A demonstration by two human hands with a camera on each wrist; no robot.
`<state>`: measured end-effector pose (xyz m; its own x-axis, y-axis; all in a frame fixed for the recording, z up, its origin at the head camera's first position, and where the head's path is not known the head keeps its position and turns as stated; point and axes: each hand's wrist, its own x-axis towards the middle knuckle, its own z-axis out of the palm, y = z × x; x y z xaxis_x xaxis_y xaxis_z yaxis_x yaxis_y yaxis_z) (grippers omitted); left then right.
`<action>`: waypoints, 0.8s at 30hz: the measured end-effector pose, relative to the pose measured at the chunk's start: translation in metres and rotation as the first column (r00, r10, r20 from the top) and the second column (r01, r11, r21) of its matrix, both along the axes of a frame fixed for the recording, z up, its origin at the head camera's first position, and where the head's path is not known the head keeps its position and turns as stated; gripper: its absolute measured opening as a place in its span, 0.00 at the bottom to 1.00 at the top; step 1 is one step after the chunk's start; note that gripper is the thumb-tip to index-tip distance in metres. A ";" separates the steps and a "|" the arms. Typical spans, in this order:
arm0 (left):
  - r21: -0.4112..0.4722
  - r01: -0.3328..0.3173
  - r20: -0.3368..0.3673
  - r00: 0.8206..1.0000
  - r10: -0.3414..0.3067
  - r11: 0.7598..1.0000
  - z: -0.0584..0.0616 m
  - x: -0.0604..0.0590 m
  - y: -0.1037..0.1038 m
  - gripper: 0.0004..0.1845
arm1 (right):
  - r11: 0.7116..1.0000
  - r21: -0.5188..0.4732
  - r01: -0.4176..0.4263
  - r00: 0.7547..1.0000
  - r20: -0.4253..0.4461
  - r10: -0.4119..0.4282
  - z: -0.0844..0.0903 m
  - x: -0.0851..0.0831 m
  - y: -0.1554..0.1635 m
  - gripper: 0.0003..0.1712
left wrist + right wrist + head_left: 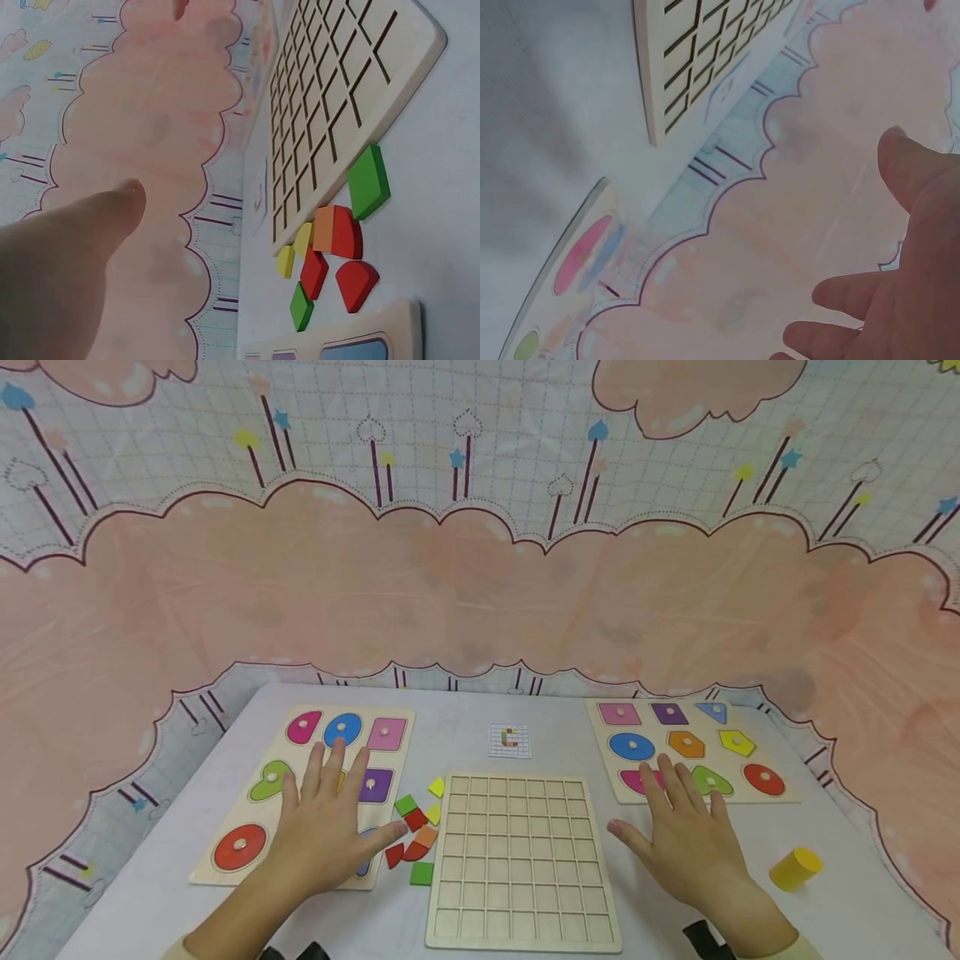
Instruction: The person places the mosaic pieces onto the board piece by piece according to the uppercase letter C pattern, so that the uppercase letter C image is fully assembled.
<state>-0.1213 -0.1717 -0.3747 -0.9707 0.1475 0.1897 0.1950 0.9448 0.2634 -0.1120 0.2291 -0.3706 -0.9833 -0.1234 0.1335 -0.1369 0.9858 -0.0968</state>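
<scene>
No readable text or numbers; the small card (510, 740) shows only coloured squares.

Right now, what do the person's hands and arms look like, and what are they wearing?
Both hands are bare: no gloves, and no rings or markings that I can make out. The left hand and right hand each end in a pale yellow cuff at the bottom edge of the head view. A black item, probably the wrist camera strap, sits beside each cuff.

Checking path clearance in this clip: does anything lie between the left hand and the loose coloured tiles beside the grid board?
Nothing visible does. The left hand lies flat over the left shape puzzle, its thumb pointing at the loose coloured tiles, with only bare table between. The grid board lies just beyond them.
</scene>
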 end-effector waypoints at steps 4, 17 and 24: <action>-0.004 0.039 -0.018 0.999 -0.039 0.999 -0.004 -0.003 0.003 0.56 | 0.999 -0.040 -0.033 0.999 -0.010 0.032 -0.001 -0.002 0.000 0.53; 0.059 0.209 -0.087 0.975 -0.204 0.976 -0.022 -0.022 0.013 0.46 | 0.963 -0.208 -0.169 0.985 0.003 0.173 -0.020 -0.007 -0.004 0.51; 0.163 0.210 0.059 0.973 -0.222 0.964 -0.026 -0.038 0.020 0.41 | 0.929 -0.327 -0.172 0.974 0.088 0.211 -0.026 -0.009 -0.007 0.50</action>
